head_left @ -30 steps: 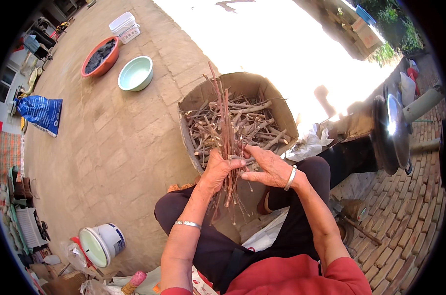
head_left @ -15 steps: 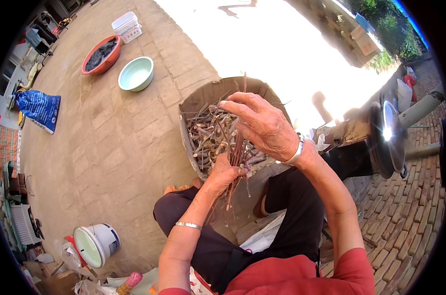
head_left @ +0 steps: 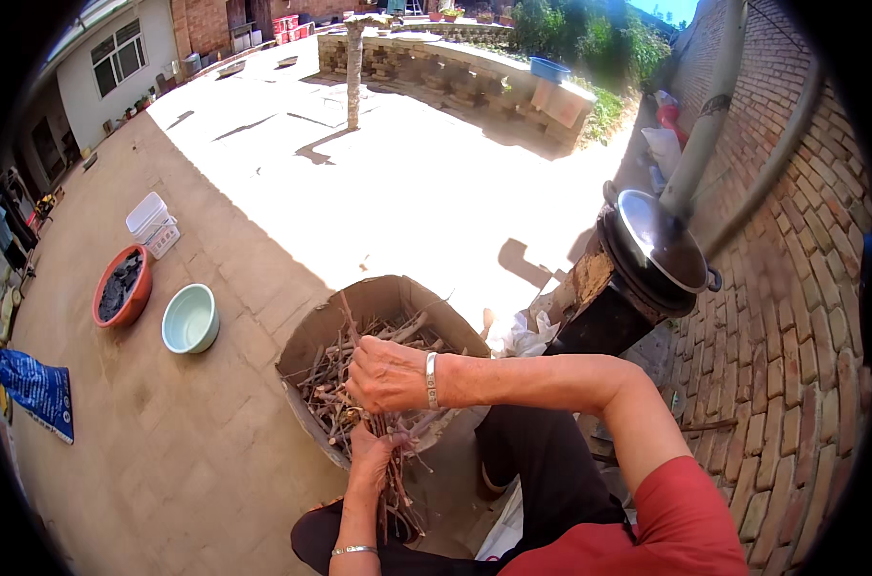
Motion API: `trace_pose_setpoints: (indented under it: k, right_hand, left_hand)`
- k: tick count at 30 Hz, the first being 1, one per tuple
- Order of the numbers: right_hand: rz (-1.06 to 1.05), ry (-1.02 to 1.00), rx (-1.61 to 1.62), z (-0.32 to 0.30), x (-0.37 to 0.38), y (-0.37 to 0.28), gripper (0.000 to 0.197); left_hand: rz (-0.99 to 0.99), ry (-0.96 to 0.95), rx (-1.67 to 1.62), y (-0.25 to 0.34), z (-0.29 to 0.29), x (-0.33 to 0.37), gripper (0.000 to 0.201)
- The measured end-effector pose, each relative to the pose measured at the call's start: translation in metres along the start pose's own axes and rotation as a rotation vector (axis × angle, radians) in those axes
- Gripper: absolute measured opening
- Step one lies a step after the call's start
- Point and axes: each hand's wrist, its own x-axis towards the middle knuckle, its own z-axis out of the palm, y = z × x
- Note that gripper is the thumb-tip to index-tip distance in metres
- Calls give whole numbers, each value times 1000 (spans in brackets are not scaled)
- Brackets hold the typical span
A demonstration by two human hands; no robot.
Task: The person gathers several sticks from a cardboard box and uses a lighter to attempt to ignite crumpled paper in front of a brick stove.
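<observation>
1. Left hand (head_left: 371,456): clenched round a bunch of twigs (head_left: 396,490), thumb across them, just beyond the box's near edge at six o'clock. The lower ends hang toward six o'clock, above the left knee (head_left: 318,534).
2. Right hand (head_left: 390,374): close by at the left hand's twelve o'clock, back of the hand up, fingers curled round the upper twigs; one stem pokes out past it toward eleven. The fingertips are hidden.
3. Box (head_left: 374,300): beneath the right hand, holding loose sticks (head_left: 323,392).
4. From the box, the green bowl (head_left: 191,322) and the red basin (head_left: 136,300) of black stuff lie between nine and ten o'clock, the tub (head_left: 152,221) at ten, the blue bag (head_left: 35,384) at nine.
5. Toward two o'clock is a lidded pot (head_left: 659,245) on a stove (head_left: 604,322), with white plastic (head_left: 520,336) between stove and box.
</observation>
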Motion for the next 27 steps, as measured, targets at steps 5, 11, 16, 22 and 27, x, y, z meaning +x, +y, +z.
trace_pose_setpoints:
  k: [5,11,16,22,27]
  right_hand:
    - [224,92,26,-4,-7,-27,12]
    - [518,78,193,8,-40,-61,12]
    - [750,155,450,31,-33,-100,13]
    - [930,372,798,36,-28,-98,11]
    - [1171,424,1174,31,-27,-99,9]
  left_hand:
    - [-7,36,-75,7,-7,-2,25]
    - [-22,24,-125,-6,-13,3,32]
    - [-22,-59,-281,5,-17,-3,31]
    - [-13,-85,-359,11,-23,-3,29]
    - [28,-98,-341,15,-26,-3,39]
